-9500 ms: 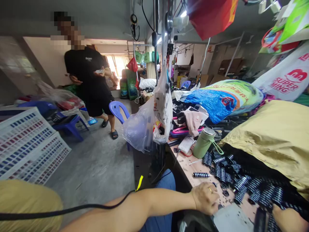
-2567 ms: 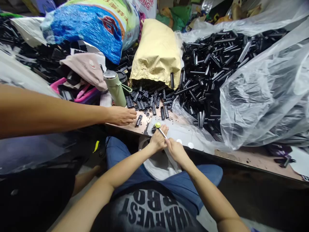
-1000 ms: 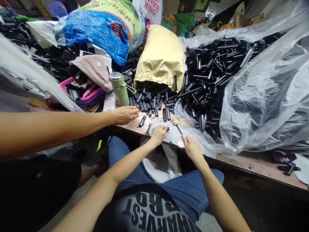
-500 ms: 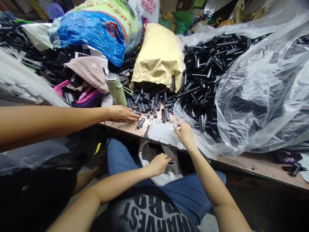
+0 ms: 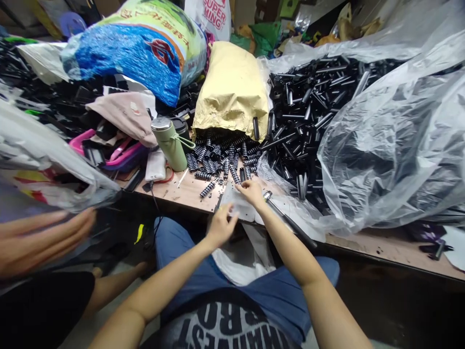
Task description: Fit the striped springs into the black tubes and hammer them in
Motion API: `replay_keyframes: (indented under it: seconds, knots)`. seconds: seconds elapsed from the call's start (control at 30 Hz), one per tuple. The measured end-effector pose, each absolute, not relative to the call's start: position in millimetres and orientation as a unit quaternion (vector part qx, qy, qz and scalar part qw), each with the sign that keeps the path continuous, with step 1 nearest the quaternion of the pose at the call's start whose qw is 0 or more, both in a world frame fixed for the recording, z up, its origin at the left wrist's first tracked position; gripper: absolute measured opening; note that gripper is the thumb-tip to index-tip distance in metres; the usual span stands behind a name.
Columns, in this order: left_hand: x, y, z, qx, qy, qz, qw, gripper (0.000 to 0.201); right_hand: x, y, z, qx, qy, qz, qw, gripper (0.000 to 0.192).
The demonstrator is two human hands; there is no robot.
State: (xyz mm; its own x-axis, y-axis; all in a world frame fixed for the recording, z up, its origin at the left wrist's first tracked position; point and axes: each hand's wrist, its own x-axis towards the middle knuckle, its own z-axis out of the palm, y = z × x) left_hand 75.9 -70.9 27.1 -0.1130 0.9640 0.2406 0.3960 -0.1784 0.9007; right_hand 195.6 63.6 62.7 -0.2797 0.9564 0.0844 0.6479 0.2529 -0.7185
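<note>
Below the yellow sack [image 5: 234, 87], the right hand [image 5: 252, 192] half-curls near striped rollers [image 5: 235, 175], grip impossible to tell; left hand [image 5: 220, 228] open, empty; leftward, a co-worker's hand [image 5: 36, 245] blurred, cut off.

Black parts [image 5: 300, 116] crowd a bench [image 5: 363, 246] (a workshop).

From my end, the hand tool [image 5: 300, 233] shows a bright, smooth metal shaft and a darker, duller grip. I read the ridged rollers [image 5: 225, 168] as rough-textured black plastic with pale banding, and the tubes [image 5: 305, 106] as glossy, smooth black plastic. The film [image 5: 392, 145] is clear, crinkled plastic. The tabletop [image 5: 169, 190] looks like wood board. The sack [image 5: 232, 87] resembles matt, creased paper; the bottle [image 5: 174, 152] has a satin body and shiny metal lid.
</note>
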Motion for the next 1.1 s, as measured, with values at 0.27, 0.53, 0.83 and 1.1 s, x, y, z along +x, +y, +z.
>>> replay_keyframes:
  seconds: [0.27, 0.53, 0.83, 1.1]
  knots:
    - [84.2, 21.7, 62.2, 0.211, 0.411, 0.666, 0.585, 0.032, 218.7, 1.7, 52.7, -0.486, -0.758, 0.311, 0.306, 0.025]
    - [65.3, 23.1, 73.6, 0.125, 0.338, 0.652, 0.667, 0.023, 246.0, 111.1, 110.4, -0.57, -0.746, 0.037, 0.342, 0.053]
    - [53.4, 14.4, 83.0, 0.254, 0.302, 0.637, 0.663, 0.043, 265.6, 211.4, 145.8, -0.571, -0.799, -0.162, 0.096, 0.032]
    - [47.0, 27.6, 78.5, 0.259, 0.353, 0.632, 0.639, 0.051, 231.5, 116.2, 125.4, -0.55, -0.75, 0.257, 0.262, 0.03]
